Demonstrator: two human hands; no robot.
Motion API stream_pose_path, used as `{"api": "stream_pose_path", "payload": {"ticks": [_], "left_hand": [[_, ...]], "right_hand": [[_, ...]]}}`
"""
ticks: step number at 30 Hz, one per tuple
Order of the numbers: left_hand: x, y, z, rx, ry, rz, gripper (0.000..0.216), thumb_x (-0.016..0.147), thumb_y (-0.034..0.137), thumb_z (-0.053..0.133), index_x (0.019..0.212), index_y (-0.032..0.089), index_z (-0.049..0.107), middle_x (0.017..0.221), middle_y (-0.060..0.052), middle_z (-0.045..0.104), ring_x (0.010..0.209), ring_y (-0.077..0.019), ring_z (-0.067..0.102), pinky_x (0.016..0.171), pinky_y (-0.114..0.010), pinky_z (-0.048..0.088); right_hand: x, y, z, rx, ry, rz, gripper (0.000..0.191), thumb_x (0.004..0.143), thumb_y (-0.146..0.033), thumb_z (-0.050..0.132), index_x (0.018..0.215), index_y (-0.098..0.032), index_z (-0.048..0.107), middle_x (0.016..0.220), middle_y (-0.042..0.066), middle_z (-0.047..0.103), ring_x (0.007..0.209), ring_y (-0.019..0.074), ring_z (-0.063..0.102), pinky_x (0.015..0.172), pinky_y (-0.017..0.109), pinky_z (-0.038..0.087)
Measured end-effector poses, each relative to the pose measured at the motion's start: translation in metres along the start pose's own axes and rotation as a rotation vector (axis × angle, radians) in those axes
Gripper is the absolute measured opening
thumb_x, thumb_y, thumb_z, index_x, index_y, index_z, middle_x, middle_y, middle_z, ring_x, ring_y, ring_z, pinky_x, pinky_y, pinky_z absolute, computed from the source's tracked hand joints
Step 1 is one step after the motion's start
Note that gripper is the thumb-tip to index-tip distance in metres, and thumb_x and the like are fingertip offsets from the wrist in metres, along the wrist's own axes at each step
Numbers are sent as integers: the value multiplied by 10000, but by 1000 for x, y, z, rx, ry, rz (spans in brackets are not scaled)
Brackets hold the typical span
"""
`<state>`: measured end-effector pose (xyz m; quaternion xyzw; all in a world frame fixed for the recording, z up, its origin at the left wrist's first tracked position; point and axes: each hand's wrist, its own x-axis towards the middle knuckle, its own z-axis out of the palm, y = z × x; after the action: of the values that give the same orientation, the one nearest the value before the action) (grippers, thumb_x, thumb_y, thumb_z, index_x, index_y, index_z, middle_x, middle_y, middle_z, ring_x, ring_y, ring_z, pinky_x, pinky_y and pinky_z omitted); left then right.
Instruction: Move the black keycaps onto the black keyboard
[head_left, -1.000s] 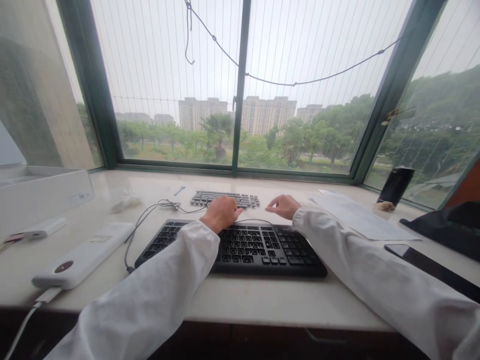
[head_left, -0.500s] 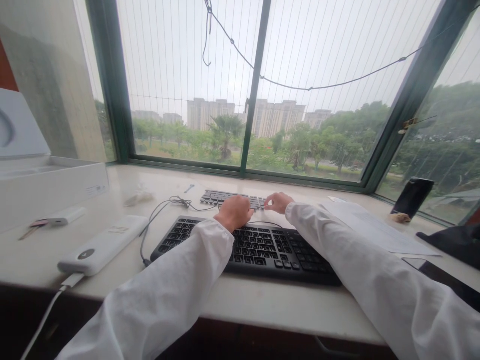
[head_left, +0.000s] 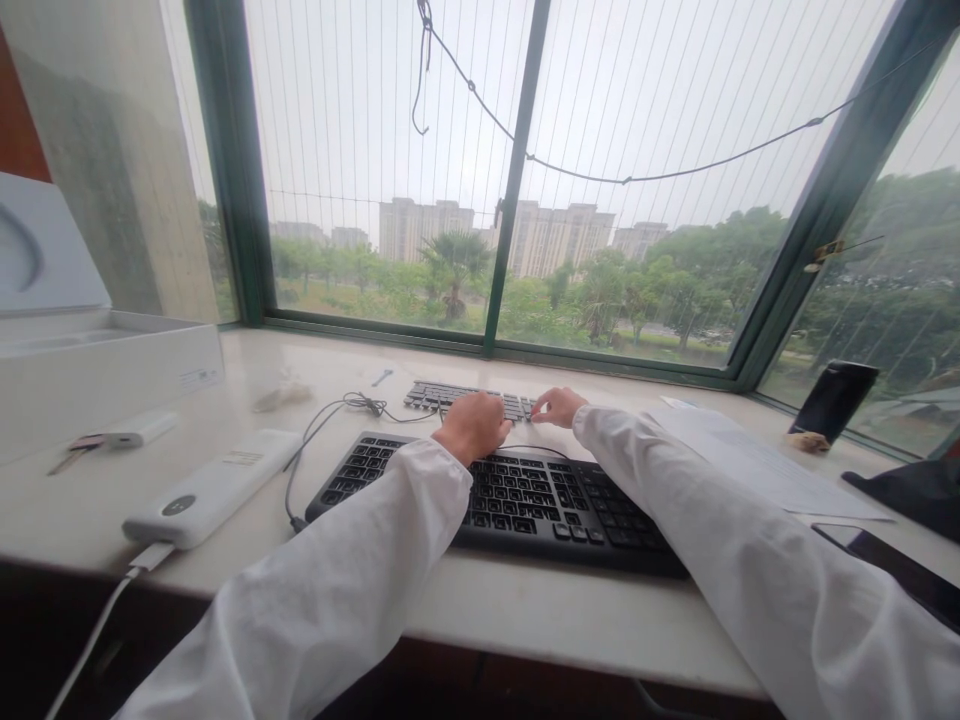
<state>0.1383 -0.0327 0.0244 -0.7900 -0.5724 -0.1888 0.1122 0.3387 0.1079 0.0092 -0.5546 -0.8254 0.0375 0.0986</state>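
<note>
A black keyboard [head_left: 517, 495] lies on the white ledge, many of its keys bare of caps. Behind it, dark keycaps [head_left: 442, 394] are laid out in rows like a second keyboard. My left hand [head_left: 474, 425] is curled over the near side of these rows, its fingertips hidden behind the hand. At the right end of the rows, my right hand [head_left: 556, 407] has thumb and fingers pinched low at a keycap. Both forearms, in white sleeves, reach across the keyboard.
Left of the keyboard are its cable [head_left: 300, 455], a white power bank [head_left: 214, 490], a small white device [head_left: 142, 430] and an open white box [head_left: 112, 365]. Papers [head_left: 757, 465], an upright black object [head_left: 832, 405] and a phone [head_left: 892, 565] are on the right. A window rises behind.
The view has shifted very slightly. Both hands stay at the keycap rows in nearly the same pose.
</note>
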Motion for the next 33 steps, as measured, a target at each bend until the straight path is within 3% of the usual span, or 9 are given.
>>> {"api": "stream_pose_path", "payload": {"ticks": [6,9,14,19,22,28,33], "left_hand": [[-1,1,-1,-13,19,1,387,867,407,492,823,118,745,739,-152,686,741,-243,659,680,-329,502],[-1,2,-2,-35,37,44,402,875,423,486,785,132,749,717,-141,688,694,-229,650,644,-316,485],[0,4,-2,-251,51,250,372,881,424,504,802,165,759,687,-86,696,614,-155,602,618,-265,431],[-1,12,1,-583,-147,347,313,810,455,612,878,188,761,692,-33,700,574,-100,544,559,-217,381],[-3,19,0,-699,-268,353,331,790,479,627,906,198,760,807,-40,728,674,-110,582,604,-213,396],[-8,33,-3,-739,-405,297,374,763,517,635,899,192,763,747,-29,714,680,-114,570,609,-214,380],[-9,37,-5,-718,-545,279,395,748,529,640,892,182,763,702,-20,699,628,-102,540,557,-207,342]], "right_hand": [[-16,-6,-14,7,5,-58,369,698,-520,678,886,-219,775,699,29,624,625,120,510,570,248,355],[-42,-5,-27,31,1,-106,432,727,-580,617,905,-217,768,576,-10,543,533,98,429,523,250,301],[-99,1,-39,225,-78,-211,527,725,-623,593,935,-166,753,469,-39,461,463,84,367,479,244,252],[-131,6,-35,416,-210,-273,544,709,-624,614,927,-141,739,466,-55,412,462,71,317,442,229,202],[-139,1,-36,434,-264,-305,533,705,-619,621,912,-142,739,469,-60,395,460,65,302,436,229,191],[-151,-10,-41,434,-340,-360,470,723,-569,633,906,-149,740,466,-56,439,448,52,327,438,219,198],[-156,-15,-40,409,-328,-387,384,719,-530,653,865,-189,753,453,-64,425,446,46,327,446,207,181]]}}
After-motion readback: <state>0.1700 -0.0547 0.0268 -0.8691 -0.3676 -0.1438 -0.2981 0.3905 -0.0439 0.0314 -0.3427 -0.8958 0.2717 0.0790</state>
